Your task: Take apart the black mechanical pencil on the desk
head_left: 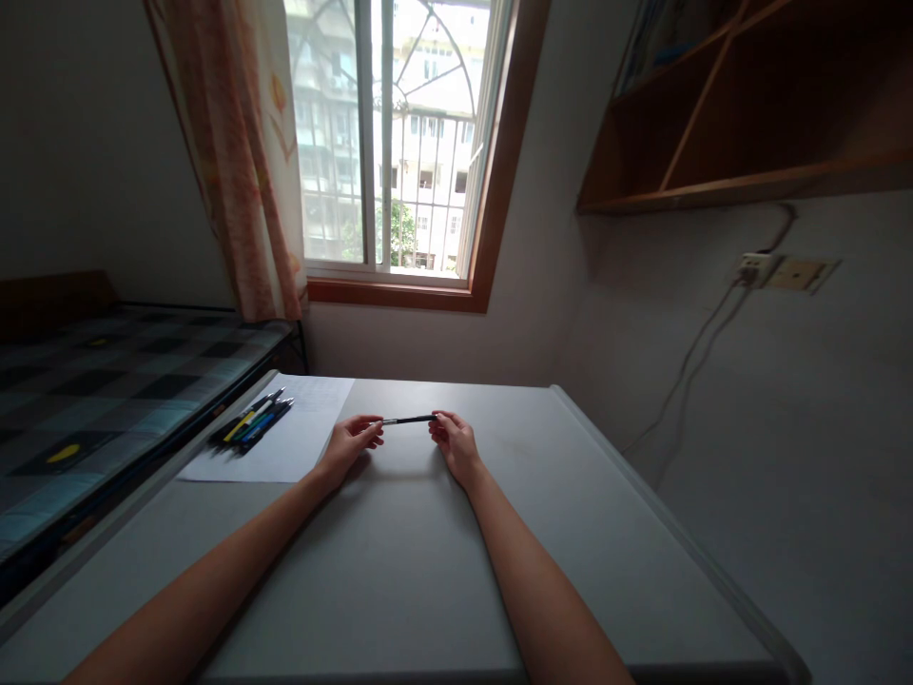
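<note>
Between my two hands a slim dark pen (410, 420) is held level, a little above the table (428, 561). My left hand (352, 445) pinches its lighter, silvery end between thumb and fingers. At the dark end, my right hand (456, 442) is closed in a similar pinch. Left of my left hand lies a sheet of white paper (314, 404) with faint print near its top. Several pens (257, 420) in black, yellow, blue and white rest bunched together on the paper's left part.
A bed with a checked mattress (143, 371) stands along the table's left side. Beyond the table are a barred window (428, 143) and a curtain (249, 171). On the right wall hang a wooden shelf (685, 195) and a socket (756, 266) with dangling cables (689, 357).
</note>
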Tool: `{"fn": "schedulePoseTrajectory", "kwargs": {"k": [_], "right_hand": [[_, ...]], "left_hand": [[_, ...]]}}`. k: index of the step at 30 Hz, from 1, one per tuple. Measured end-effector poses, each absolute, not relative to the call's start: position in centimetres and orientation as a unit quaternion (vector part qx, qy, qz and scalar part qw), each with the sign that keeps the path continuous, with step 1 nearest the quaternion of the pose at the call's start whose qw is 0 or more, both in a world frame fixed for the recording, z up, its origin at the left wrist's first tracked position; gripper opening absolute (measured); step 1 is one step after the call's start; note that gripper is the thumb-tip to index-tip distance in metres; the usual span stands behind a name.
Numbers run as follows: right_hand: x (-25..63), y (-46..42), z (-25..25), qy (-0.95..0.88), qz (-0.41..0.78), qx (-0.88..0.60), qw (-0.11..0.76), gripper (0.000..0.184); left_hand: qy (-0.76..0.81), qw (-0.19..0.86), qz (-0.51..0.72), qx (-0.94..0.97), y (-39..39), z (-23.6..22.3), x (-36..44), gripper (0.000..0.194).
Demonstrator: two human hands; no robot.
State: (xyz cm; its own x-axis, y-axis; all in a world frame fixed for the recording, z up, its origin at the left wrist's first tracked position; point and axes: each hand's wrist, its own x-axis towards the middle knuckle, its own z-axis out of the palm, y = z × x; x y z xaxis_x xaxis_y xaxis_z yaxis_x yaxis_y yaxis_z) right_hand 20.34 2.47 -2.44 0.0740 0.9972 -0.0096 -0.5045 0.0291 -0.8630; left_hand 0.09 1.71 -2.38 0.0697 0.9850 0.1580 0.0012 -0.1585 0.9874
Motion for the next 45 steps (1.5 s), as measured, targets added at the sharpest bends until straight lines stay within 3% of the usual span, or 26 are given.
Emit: {"fn": "schedulePoseTrajectory", "kwargs": {"k": [45], "right_hand": [[20.3,2.53,-2.42,-0.326,0.599,-0.362,0.636,0.025]], "left_hand": [[0.445,0.477,0.531,0.541,2.01,-2.75,0.08,0.043]]}}
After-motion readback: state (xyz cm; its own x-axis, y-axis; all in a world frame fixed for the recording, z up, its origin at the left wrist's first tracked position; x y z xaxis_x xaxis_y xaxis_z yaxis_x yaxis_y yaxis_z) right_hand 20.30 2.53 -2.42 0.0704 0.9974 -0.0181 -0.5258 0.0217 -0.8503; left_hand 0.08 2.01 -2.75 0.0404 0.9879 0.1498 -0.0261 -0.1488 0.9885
